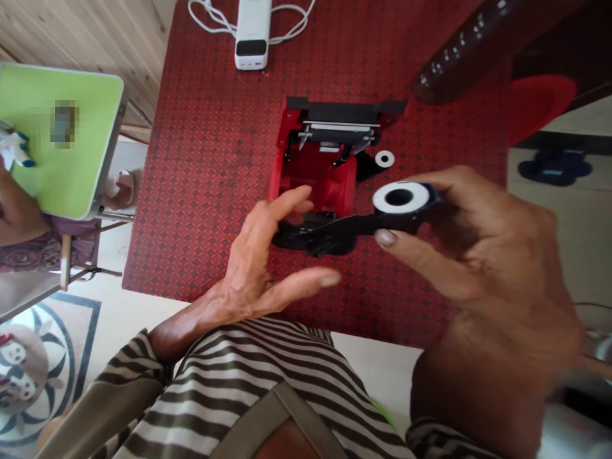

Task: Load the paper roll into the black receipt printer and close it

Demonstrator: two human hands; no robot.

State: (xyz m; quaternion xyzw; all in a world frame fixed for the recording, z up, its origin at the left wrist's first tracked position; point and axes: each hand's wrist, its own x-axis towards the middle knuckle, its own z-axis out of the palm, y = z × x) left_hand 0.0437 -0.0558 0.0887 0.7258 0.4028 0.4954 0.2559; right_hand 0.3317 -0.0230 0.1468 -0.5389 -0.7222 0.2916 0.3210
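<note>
My right hand pinches a roll of black ribbon with a white core, thumb below and fingers behind. A loose black strip trails from the roll leftward, over the front of a red and black printer whose lid is raised. My left hand hovers at the printer's front left, fingers and thumb apart, with nothing visible between them. To the printer's right lies a second white core with black ribbon on it. The printer's front part is partly hidden by my left fingers and the strip.
The printer stands on a table with a red patterned cover. A white power bank with white cables lies at the back. A dark shiny cylinder is at the back right. A green table and another person's arm are on the left.
</note>
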